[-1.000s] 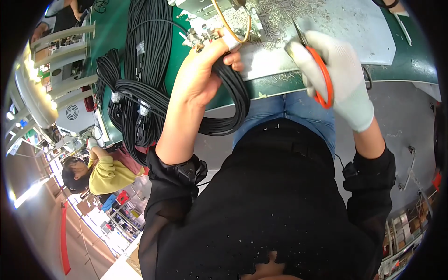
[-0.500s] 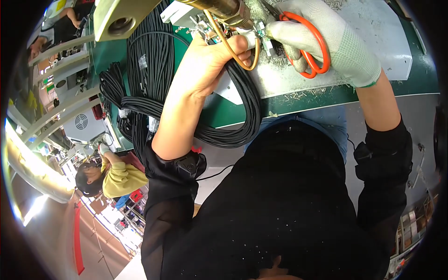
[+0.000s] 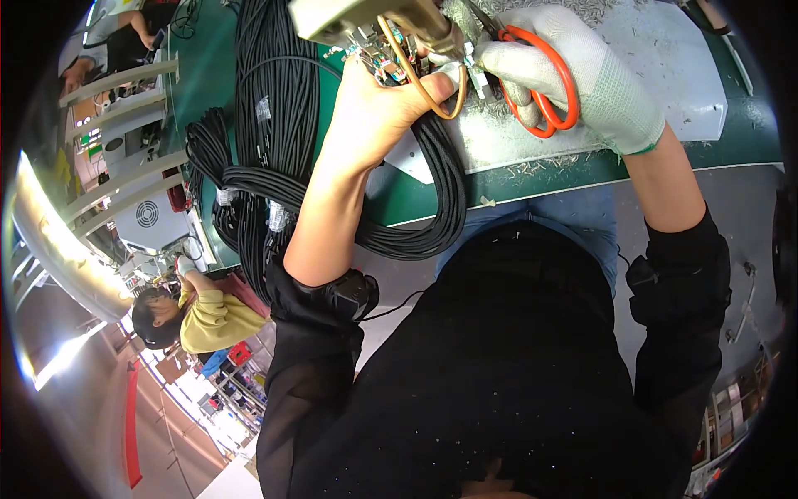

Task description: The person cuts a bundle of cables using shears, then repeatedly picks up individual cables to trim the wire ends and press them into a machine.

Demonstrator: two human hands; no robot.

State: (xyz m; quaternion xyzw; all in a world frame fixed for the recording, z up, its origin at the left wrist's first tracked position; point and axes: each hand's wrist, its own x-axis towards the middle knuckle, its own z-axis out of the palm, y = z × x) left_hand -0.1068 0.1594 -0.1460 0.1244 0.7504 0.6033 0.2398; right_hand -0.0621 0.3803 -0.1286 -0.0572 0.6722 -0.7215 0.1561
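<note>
My left hand, bare with a white wrap on a fingertip, is closed around a bunch of small metal connectors with green parts. Its thumb points toward a single small silver connector. My right hand wears a white knit glove and is closed, with orange-handled scissors looped over its fingers. The gloved fingertips meet that single connector's right side. The scissors' blades are partly hidden. A thin brown tube curves down in front of my left hand, hiding part of the bunch.
A machine head overhangs the hands. Below is a pale plate strewn with metal scraps, on a green table. Coiled black cables lie left. A person in a yellow top sits farther left.
The view has shifted slightly, so the machine head sits higher and farther right. My left thumb has moved a little nearer the single connector. The scissors stay in my right hand.
</note>
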